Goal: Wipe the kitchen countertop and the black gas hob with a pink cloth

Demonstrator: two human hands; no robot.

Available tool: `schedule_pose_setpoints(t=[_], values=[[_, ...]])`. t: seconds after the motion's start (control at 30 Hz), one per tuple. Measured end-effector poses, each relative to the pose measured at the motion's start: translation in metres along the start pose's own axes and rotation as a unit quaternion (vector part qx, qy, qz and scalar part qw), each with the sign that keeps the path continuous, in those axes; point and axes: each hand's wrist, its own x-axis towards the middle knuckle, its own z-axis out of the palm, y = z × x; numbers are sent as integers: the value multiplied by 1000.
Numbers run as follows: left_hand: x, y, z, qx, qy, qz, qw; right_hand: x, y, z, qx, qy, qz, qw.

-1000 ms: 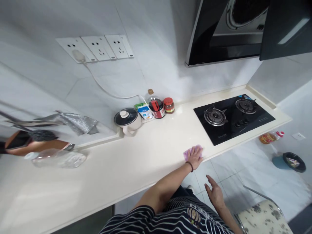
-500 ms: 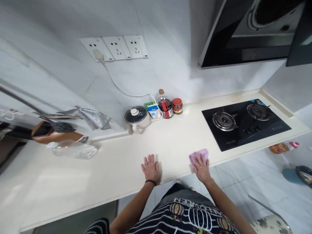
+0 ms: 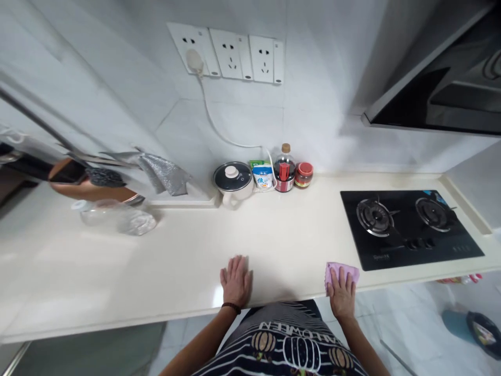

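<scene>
My left hand (image 3: 236,281) lies flat and open on the cream countertop (image 3: 180,261) near its front edge, holding nothing. My right hand (image 3: 342,291) presses flat on a small pink cloth (image 3: 342,271) at the counter's front edge, just left of the black gas hob (image 3: 407,228). The fingers of that hand are stretched out over the cloth.
Against the back wall stand a small white pot with a glass lid (image 3: 234,182), a carton (image 3: 263,176), a dark bottle (image 3: 284,170) and a red-lidded jar (image 3: 303,175). A clear plastic bottle (image 3: 113,219) lies at the left by a sink. A range hood (image 3: 442,89) hangs at the upper right.
A second ago my left hand was on the cloth and my right hand hung off the counter. My right hand took over the cloth, and my left hand came to rest flat on the counter.
</scene>
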Motion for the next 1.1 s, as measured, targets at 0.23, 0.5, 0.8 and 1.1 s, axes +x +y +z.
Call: schedule_pose_setpoints(t=[0.23,0.5,0.8,1.1], values=[[-2,4,2,21,60,-38,997,123,29,-12,22,-26,-82,996],[0,11,-3,34,44,-67,996,267,17,-45,21,-58,-167,984],[-4,5,1,69,52,-72,994,389,-72,-104,52,-62,-137,987],[-6,-2,6,80,67,-69,992,381,-91,-102,65,-54,-312,946]])
